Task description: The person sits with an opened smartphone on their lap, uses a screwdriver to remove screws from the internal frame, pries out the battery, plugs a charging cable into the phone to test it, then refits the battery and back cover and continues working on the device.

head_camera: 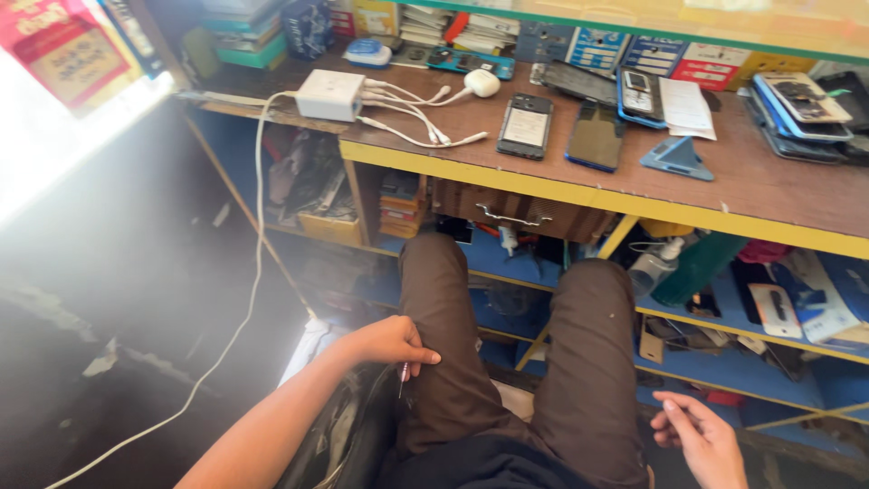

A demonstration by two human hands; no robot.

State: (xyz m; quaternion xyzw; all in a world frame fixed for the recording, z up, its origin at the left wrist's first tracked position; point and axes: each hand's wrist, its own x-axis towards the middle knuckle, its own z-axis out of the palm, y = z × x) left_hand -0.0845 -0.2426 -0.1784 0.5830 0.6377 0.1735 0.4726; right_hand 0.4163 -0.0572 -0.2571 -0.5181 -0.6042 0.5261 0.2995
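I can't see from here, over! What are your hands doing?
Left hand pinching a small screwdriver at the thigh. Right hand empty, open by the knee. Phones on workbench, untouched.

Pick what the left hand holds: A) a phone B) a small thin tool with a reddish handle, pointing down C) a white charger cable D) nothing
B: the left hand pinches a small thin tool with a reddish handle, tip pointing down beside the left thigh, while the phones lie on the workbench and the right hand is empty and open.
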